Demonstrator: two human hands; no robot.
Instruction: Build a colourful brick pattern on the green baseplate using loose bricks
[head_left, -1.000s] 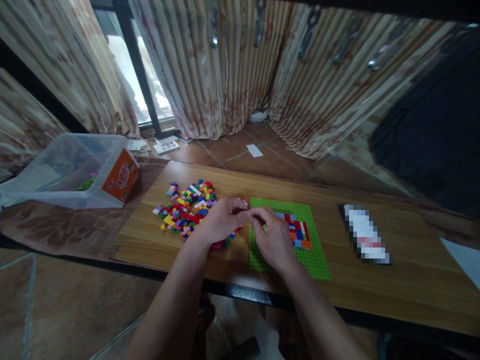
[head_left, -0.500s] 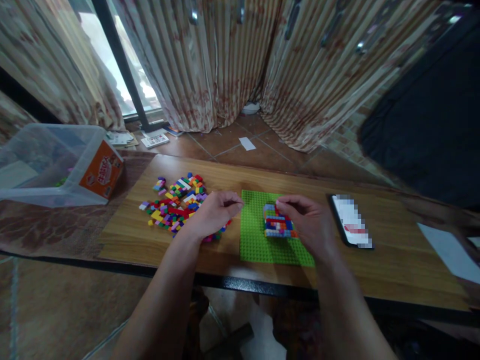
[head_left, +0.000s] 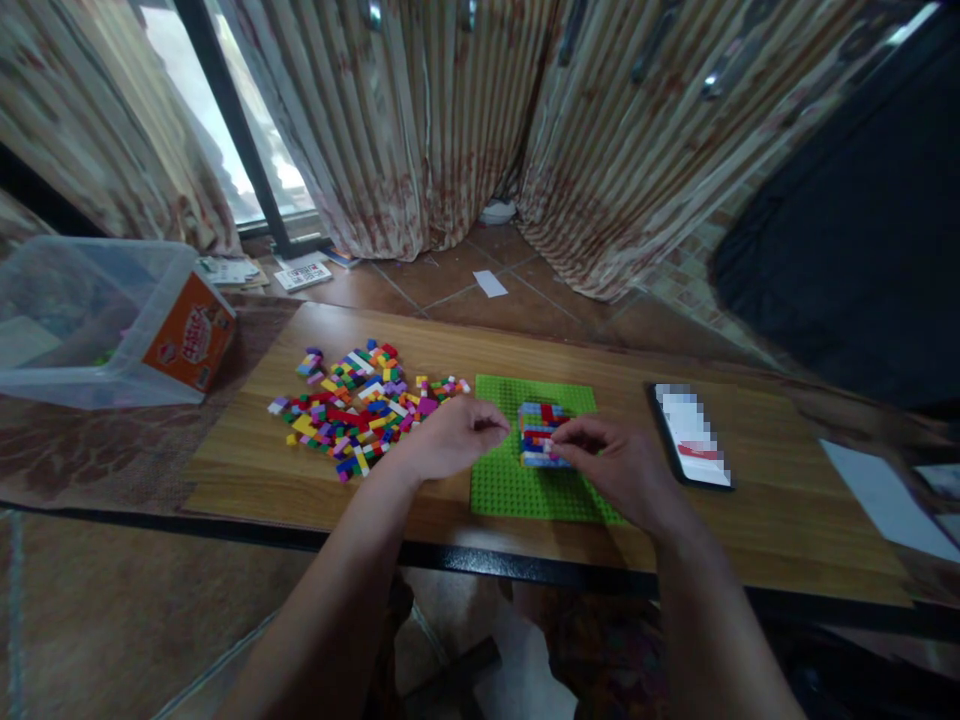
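Observation:
A block of coloured toy bricks (head_left: 534,425), mostly light blue, red and white, stands on a green studded baseplate (head_left: 499,490). My right hand (head_left: 619,465) is at the block's right side, thumb and fingertips pinched together against its top; whether a loose brick is between them is too small to tell. Just left of the block, over the baseplate's left part, hovers my left hand (head_left: 454,438). Its thumb and fingers are pressed together, and what they hold, if anything, is hidden. Behind that hand lies a spread pile of loose toy bricks (head_left: 352,415).
To the right of the baseplate a phone (head_left: 690,435) lies on the wooden table (head_left: 420,525). White paper (head_left: 892,500) is at the far right. A clear plastic bin (head_left: 82,390) with an orange label stands at the left. Curtains hang beyond the table.
My left hand has moved right, away from the pile and over the baseplate. My right fingertips have come down from the block's far edge to nearer its middle. The view has shifted slightly.

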